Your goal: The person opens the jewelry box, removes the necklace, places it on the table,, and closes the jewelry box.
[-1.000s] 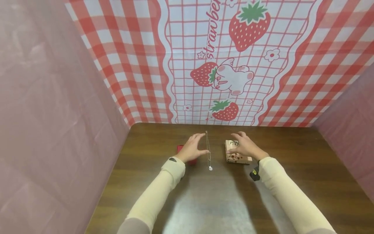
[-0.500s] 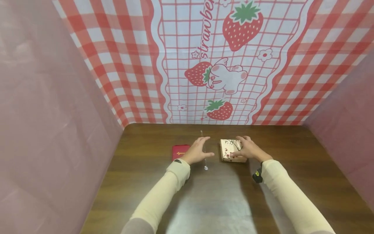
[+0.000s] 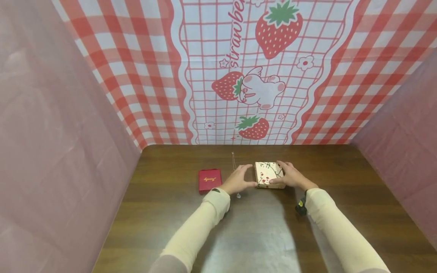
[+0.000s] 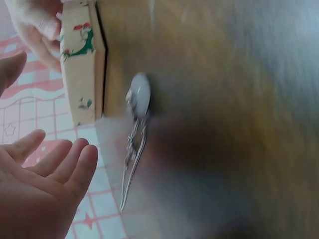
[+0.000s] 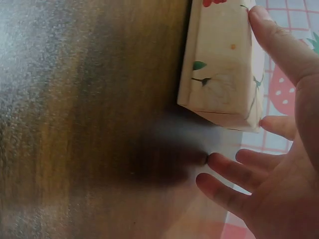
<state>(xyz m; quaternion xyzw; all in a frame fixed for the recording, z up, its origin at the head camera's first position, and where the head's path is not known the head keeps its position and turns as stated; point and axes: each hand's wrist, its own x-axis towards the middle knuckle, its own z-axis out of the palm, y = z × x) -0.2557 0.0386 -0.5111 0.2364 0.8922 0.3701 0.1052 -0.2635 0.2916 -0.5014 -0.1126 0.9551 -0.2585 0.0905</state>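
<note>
Three items lie on the wood-grain surface (image 3: 136,220); from the person's left to right, these are a red case (image 3: 209,180), a necklace (image 4: 131,142) and a floral box (image 3: 264,172).

Floral box: positioned right of centre toward the rear edge, pale, printed with red blossoms and dark stems. The right hand (image 3: 290,175) is at its right end, with the thumb along the near side and the index finger toward the far side. The grip is spread; the remaining fingers extend clear of the box. Firm contact cannot be confirmed.

Left hand (image 3: 238,182): placed over the necklace, fingers directed at the left side of the floral box. The grip is spread, thumb apart from the fingers, and holds nothing. Whether the fingertips touch the box cannot be determined.

Necklace: located between the red case and the floral box. A pale oval pendant (image 4: 142,94) marks the end nearer the person; the thin chain runs toward the rear.

Red case: lies flat, gold-coloured lettering upward.

Rear: a red-and-white checked cloth (image 3: 153,57) with strawberry prints.
</note>
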